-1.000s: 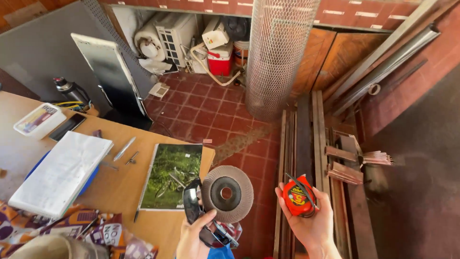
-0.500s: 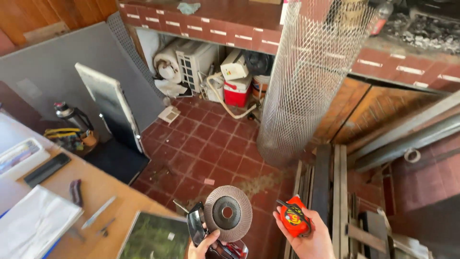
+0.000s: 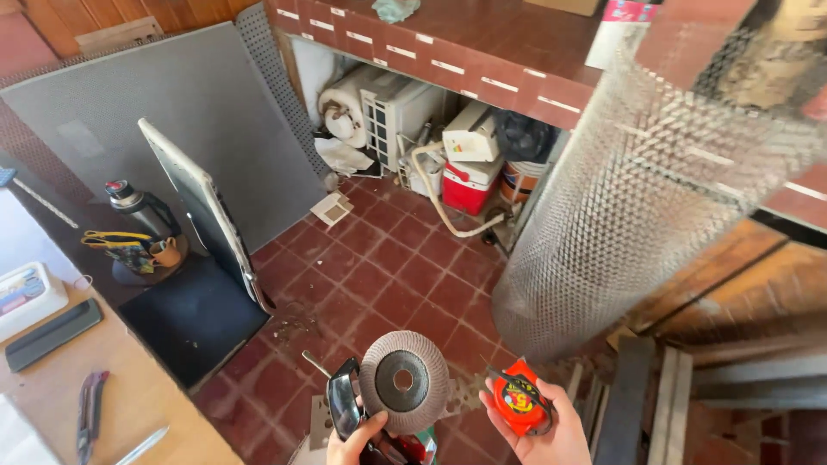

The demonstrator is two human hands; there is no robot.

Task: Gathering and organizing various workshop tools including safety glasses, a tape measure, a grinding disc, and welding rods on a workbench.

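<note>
My right hand [image 3: 543, 430] lies palm up at the bottom edge of the view, fingers curled loosely around a small orange tape measure [image 3: 519, 399] with a dark strap looped over it; the case rests in my palm rather than being squeezed. Just beside it, my left hand [image 3: 355, 439] is closed around a bundle of things: my thumb presses on a pair of dark safety glasses [image 3: 342, 408], and above my fingers stands a round flap disc [image 3: 404, 381], grey and ribbed with a dark centre and a hole through it, its face turned up toward me. Something red and dark sits under the disc in the same grip, but I cannot tell what it is. The disc and the tape measure are near each other without touching. Below both hands is a floor of red tiles [image 3: 379, 275] with some debris on it. To my right a tall roll of metal mesh [image 3: 637, 207] stands on the floor. To my left is the corner of a wooden table [image 3: 121, 405] carrying a pair of pliers [image 3: 86, 413], a flat black case [image 3: 52, 333] and a white plastic box [image 3: 26, 297]. Farther off, a grey panel [image 3: 172, 112] leans against the wall, and a red cooler [image 3: 472, 182] sits under a tiled counter [image 3: 482, 43] among white appliances.
</note>
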